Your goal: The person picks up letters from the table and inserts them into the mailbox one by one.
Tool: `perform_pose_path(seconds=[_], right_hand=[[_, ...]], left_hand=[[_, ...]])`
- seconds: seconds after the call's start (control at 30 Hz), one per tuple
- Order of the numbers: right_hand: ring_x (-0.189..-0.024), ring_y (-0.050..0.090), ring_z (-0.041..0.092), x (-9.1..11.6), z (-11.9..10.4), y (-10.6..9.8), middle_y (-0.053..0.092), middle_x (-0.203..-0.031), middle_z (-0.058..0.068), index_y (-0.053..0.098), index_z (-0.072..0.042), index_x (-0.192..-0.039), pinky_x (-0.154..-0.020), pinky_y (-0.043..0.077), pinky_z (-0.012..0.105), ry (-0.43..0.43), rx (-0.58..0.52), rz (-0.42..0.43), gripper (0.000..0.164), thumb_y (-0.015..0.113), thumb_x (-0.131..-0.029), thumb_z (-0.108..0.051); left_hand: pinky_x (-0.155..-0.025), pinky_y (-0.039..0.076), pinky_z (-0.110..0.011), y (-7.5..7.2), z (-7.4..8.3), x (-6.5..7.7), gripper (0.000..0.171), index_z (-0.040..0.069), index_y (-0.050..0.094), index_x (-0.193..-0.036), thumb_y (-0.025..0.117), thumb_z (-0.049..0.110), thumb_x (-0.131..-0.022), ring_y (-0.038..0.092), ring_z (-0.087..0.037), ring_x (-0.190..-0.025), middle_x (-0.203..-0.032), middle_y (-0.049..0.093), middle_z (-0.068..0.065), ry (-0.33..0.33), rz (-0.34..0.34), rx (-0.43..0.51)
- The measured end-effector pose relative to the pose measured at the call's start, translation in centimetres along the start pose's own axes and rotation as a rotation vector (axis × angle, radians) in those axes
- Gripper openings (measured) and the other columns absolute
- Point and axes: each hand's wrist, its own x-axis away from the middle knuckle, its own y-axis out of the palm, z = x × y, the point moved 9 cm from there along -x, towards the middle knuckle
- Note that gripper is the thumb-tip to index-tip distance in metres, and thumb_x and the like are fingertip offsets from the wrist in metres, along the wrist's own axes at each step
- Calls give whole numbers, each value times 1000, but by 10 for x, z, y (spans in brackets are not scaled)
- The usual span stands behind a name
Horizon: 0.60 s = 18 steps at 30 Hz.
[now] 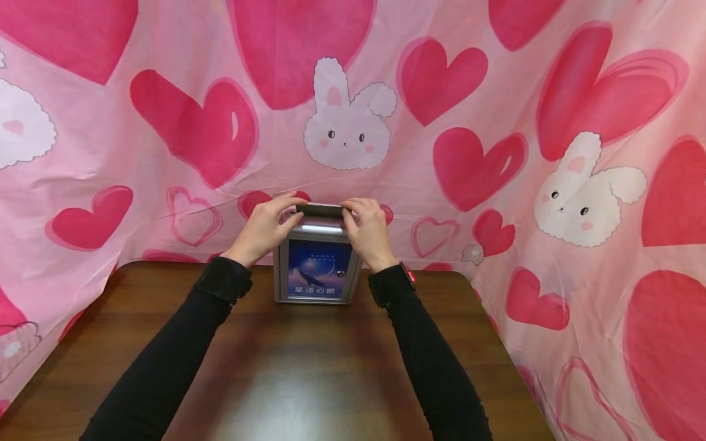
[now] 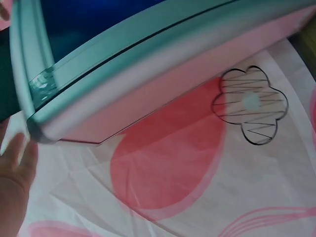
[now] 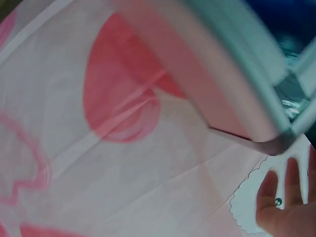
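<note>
A silver-framed metal box [image 1: 280, 272] stands upright at the far edge of the table, its front a blue panel [image 1: 314, 269] with a whale, a crescent moon and Chinese characters. A small round lock [image 1: 340, 273] sits on the panel's right side. Along the top, a dark lid-like strip [image 1: 320, 211] with a pale edge stands raised. My left hand [image 1: 270, 222] pinches its left end between thumb and fingers, while my right hand [image 1: 368, 226] pinches the right end. Both wrist views show the box's corners close up, with fingers [image 2: 19, 168] beyond them.
The brown wooden table [image 1: 298, 380] runs toward me, with rounded far corners. Behind the box and along both sides hangs a pink cloth [image 1: 353, 190] printed with hearts and rabbits. A black band [image 1: 223, 280] wraps each wrist.
</note>
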Motion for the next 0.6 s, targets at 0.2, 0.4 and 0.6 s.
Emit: perform_pose_path(seconds=[0.2, 0.4, 0.6], right_hand=[[-123, 43, 32, 11, 6, 12, 61, -127, 17, 72, -5, -111, -93, 38, 54, 46, 146, -86, 28, 58, -92, -20], [-138, 22, 38, 17, 9, 15, 41, -146, 22, 67, -5, -121, -109, 26, 59, 69, 227, -164, 38, 56, -94, -28], [-141, 15, 36, 27, 0, 12, 34, -151, 22, 65, -6, -124, -111, 23, 60, 81, 198, -196, 39, 54, -95, -30]], left_hand=[[-106, 36, -57, 14, 2, 3, 37, -1, 63, -122, 67, 12, -87, 31, -36, -136, -130, 58, -23, 37, -49, -143], [-110, 30, -58, 16, 1, 1, 32, -3, 65, -118, 65, 10, -88, 30, -38, -136, -126, 60, -22, 49, -31, -164], [-109, 30, -58, 7, 3, 10, 29, -4, 66, -115, 65, 10, -89, 32, -37, -135, -125, 60, -24, 71, 7, -159]])
